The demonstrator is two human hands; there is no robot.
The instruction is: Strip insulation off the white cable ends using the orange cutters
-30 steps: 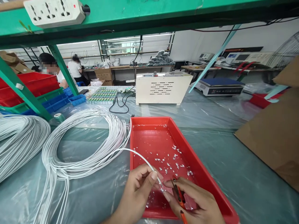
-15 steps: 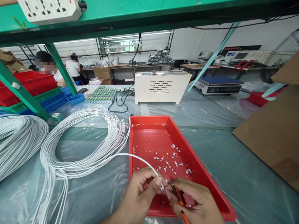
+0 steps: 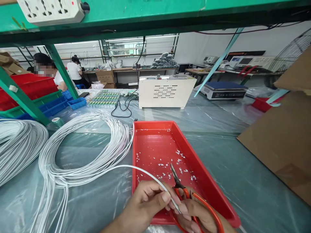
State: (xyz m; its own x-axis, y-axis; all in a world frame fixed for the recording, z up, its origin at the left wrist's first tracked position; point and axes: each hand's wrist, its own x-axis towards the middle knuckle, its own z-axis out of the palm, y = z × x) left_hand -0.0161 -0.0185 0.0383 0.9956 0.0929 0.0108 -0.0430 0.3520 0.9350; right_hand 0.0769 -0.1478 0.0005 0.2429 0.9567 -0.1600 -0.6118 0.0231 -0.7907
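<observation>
Between thumb and fingers, my left hand (image 3: 148,202) pinches a white cable (image 3: 145,172) close to its end. The cable arcs over from a large coil of white cable (image 3: 85,174) on the left. My right hand (image 3: 194,210) is closed around orange-handled scissors (image 3: 205,204), their dark blades pointing up and away over the tray. Its fingertips also touch the cable's tip, beside my left thumb. Both hands are above the near end of a red tray (image 3: 186,145), where small silvery-white scraps (image 3: 179,155) lie scattered.
Another cable coil (image 3: 24,149) lies at far left. Beyond the tray stand a cream metal box (image 3: 167,92) and a scale (image 3: 221,90). Cardboard (image 3: 279,145) stands at right, with a green shelf beam (image 3: 145,16) overhead. Two people sit at the back left.
The scissors have swung in my right hand, so their blades now point away and the orange handles show. My right fingertips have closed in at the cable's tip.
</observation>
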